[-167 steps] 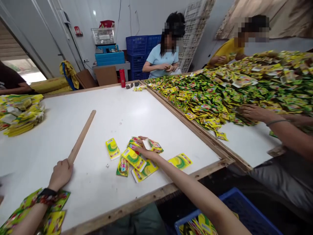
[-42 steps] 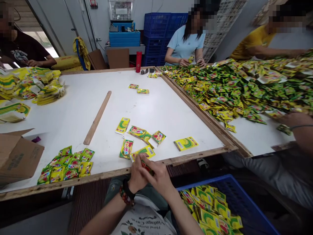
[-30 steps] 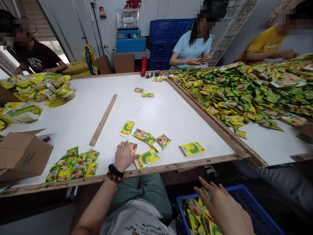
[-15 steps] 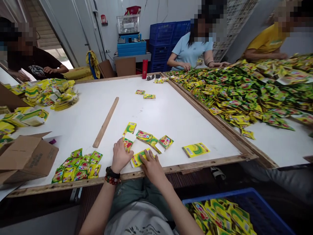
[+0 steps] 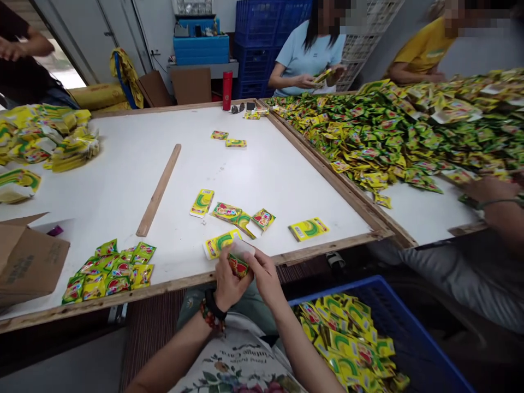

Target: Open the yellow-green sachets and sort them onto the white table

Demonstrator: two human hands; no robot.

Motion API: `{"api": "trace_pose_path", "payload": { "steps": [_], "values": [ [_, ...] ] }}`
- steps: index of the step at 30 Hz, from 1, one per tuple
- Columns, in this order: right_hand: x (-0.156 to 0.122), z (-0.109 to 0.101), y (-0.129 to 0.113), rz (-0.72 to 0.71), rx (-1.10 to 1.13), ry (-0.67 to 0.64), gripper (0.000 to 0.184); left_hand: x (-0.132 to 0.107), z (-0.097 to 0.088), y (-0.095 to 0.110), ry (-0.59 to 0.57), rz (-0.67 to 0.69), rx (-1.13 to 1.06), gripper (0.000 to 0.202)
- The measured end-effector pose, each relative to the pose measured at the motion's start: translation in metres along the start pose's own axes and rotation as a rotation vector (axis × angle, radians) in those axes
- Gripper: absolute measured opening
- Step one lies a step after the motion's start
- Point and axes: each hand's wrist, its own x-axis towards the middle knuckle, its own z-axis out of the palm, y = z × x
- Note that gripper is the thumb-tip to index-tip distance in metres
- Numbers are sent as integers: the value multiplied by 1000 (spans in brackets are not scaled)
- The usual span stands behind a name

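Note:
Both my hands meet at the near edge of the white table point(image 5: 254, 169). My left hand point(image 5: 226, 284) and my right hand point(image 5: 264, 275) together grip a yellow-green packet with a small red-and-green sachet point(image 5: 238, 261) between the fingers. Loose yellow packets point(image 5: 223, 212) lie just beyond them, with another point(image 5: 309, 228) to the right. A wooden stick point(image 5: 159, 189) lies further left.
A blue crate point(image 5: 393, 305) of packets stands at my lower right. A sachet pile point(image 5: 110, 271) and a cardboard box point(image 5: 28, 262) sit at the near left. A big sachet heap point(image 5: 409, 131) covers the right table, where other people work. Another person's arm point(image 5: 499, 210) reaches in at right.
My hands lifted a packet and a sachet off the table and drew them back to the table edge. The view has tilted down slightly.

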Motion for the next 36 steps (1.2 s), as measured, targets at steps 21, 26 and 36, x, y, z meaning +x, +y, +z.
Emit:
{"api": "trace_pose_path", "payload": {
  "steps": [21,26,36],
  "values": [
    [-8,-7,-8,-307,-573,-54,32,-3,2,-11,-250,-1,160,62],
    [-13,-7,-7,-413,-635,-125,35,6,-6,-2,-306,12,81,58],
    [-49,-117,-19,-179,-1385,225,34,76,-58,-11,-640,-136,675,42]
  ]
}}
